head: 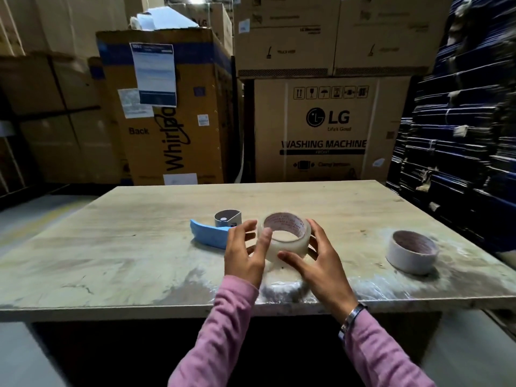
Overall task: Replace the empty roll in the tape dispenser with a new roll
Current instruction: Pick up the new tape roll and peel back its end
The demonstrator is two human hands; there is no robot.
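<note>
Between both hands' fingers (265,241), tape roll (284,238).

blue dispenser (208,233), clear roll (283,237), pink sleeves (223,325)

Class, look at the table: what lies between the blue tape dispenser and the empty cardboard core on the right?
In the head view, the new tape roll, held by the left hand and right hand, lies between the dispenser and the empty core.
</note>
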